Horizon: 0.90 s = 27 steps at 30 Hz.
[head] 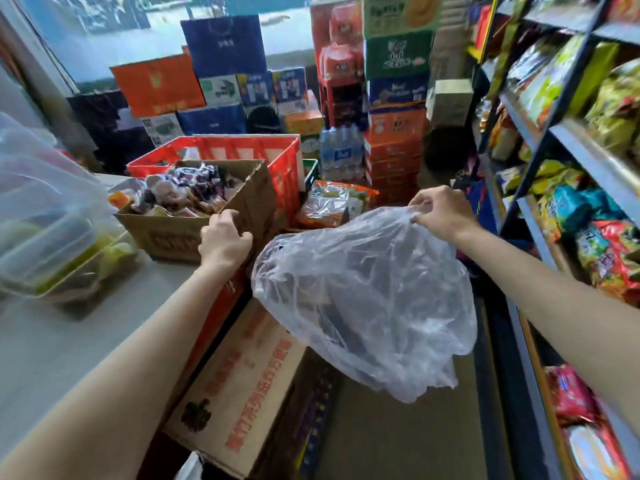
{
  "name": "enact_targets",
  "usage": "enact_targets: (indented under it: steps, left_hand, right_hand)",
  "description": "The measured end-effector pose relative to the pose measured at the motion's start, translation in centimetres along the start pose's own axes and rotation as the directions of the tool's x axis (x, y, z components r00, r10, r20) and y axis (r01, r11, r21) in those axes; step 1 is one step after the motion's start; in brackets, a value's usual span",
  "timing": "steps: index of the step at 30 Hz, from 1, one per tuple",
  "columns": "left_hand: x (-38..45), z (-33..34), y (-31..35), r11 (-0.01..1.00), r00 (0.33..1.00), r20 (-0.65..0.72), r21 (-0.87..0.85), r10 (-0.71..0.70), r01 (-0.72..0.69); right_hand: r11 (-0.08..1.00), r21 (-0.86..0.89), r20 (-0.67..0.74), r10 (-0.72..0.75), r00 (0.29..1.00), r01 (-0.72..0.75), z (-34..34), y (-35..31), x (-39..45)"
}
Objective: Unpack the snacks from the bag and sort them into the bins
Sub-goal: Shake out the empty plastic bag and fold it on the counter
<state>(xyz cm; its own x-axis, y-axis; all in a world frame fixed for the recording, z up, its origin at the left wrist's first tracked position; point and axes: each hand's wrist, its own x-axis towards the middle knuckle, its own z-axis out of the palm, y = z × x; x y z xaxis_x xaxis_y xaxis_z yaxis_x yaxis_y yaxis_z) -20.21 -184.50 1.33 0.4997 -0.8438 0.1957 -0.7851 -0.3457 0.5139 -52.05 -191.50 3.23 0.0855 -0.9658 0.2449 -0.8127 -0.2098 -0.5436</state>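
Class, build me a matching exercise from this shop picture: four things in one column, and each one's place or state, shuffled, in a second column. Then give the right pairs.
1. plastic bag
2. left hand
3. red crate
4. water bottles

A. behind the cardboard box
B. on the box's near rim
C. hanging from the right hand
D. shrink-wrapped, by the stacked cartons

Pairs: 1-C, 2-B, 3-A, 4-D

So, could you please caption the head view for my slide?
Right hand lifts a clear plastic bag; left hand grips a cardboard box.
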Motion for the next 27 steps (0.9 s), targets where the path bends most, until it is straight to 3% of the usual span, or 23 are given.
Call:
enact_targets:
  steps: [1, 3, 5, 7, 11, 12, 15, 17, 19, 22, 23, 25, 27]
  left_hand:
    - [-0.3, -0.3, 1.0, 0.990, 0.990, 0.006, -0.008, 0.139, -0.139]
    - [-1.4, -0.6, 3.5, 0.918, 0.908, 0.141, -0.046, 0.396, -0.393]
    - [-2.8, -0.1, 5.6, 0.857, 0.816, 0.301, -0.011, 0.494, -0.515]
    - [-3.7, 1.0, 6.4, 0.841, 0.795, 0.344, 0.029, 0.499, -0.541]
    - [-3.2, 1.8, 5.9, 0.885, 0.853, 0.240, -0.084, 0.464, -0.458]
    - [-2.9, 1.6, 5.5, 0.889, 0.857, 0.236, -0.118, 0.457, -0.442]
    - [-1.7, 0.2, 4.1, 0.888, 0.863, 0.219, -0.181, 0.456, -0.423]
    - [-0.7, -0.8, 2.9, 0.892, 0.844, 0.289, -0.159, 0.451, -0.422]
    - [0.0, -1.0, 1.5, 0.902, 0.818, 0.418, -0.008, 0.394, -0.431]
    - [-0.2, -0.8, 0.1, 0.867, 0.776, 0.577, 0.218, 0.256, -0.448]
    - [-0.2, -0.8, 0.0, 0.883, 0.745, 0.613, 0.160, 0.262, -0.441]
    - [-0.3, -1.2, 1.0, 0.932, 0.704, 0.611, -0.221, 0.362, -0.288]
    - [-0.7, -1.7, 3.3, 0.847, 0.731, 0.499, -0.490, 0.465, -0.204]
  right_hand:
    - [1.000, 0.002, 0.013, -0.017, 1.000, 0.017, 0.2, -0.7, -0.2]
    - [0.996, 0.012, 0.038, -0.085, 0.996, 0.085, 0.7, -2.7, -0.4]
    - [0.984, 0.013, 0.073, -0.179, 0.981, 0.178, 1.0, -5.3, -0.5]
    - [0.966, 0.007, 0.103, -0.258, 0.961, 0.259, 1.0, -7.6, -0.7]
    - [0.942, 0.062, 0.150, -0.335, 0.930, 0.330, 0.3, -9.6, -0.9]
    - [0.948, 0.002, 0.199, -0.313, 0.929, 0.319, 0.2, -9.1, -0.9]
    - [0.963, -0.225, 0.353, -0.062, 0.934, 0.149, 1.1, -5.3, -1.0]
    - [0.994, -0.106, 0.279, 0.000, 0.960, 0.031, 2.1, -2.6, -1.3]
    - [0.997, 0.074, 0.103, 0.020, 0.994, -0.028, 2.8, -2.1, -1.6]
    - [0.983, 0.120, 0.012, -0.140, 0.990, 0.137, 2.8, -4.0, -0.9]
    - [0.972, 0.095, 0.047, -0.222, 0.974, 0.217, 2.5, -5.2, -0.6]
    - [0.937, 0.092, 0.129, -0.346, 0.929, 0.336, 2.1, -7.5, 0.1]
    - [0.912, 0.135, 0.166, -0.406, 0.899, 0.387, 2.2, -9.5, 0.4]
